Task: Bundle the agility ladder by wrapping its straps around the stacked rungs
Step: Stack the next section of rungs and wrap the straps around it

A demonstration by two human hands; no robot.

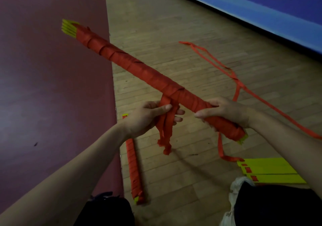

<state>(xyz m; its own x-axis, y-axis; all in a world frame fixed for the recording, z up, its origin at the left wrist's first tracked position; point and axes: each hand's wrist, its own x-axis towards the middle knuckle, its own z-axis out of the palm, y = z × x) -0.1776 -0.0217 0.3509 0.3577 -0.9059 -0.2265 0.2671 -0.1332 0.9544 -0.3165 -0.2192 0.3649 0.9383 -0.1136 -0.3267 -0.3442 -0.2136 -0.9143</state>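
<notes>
red strap winds the whole length of the bundle. inside that wrap sit the stacked rungs, and only their yellow tips show, at the far end up left and at the near end low right. the bundle is held in the air above the wooden floor, slanting from upper left down to lower right, its far half over a maroon mat.

how many rungs lie inside the wrap cannot be counted. a second bundle lies on the floor along the mat's edge, its upper part hidden behind the left forearm. flat yellow loose rungs lie stacked on the floor at lower right, partly cut off by dark clothing. a loose strap trails across the floor on the right and runs out of view; whether it joins those rungs is hard to tell. a pale thing beside the clothing is too blurred to name. a blue banner fills the top right, its white letters cut off.

the left hand pinches the tails between thumb and fingers just under the bundle; the tails come off the wrap and hang down with free ends. the right hand is clamped round the bundle near its near end, fingers curled over the wrap.
</notes>
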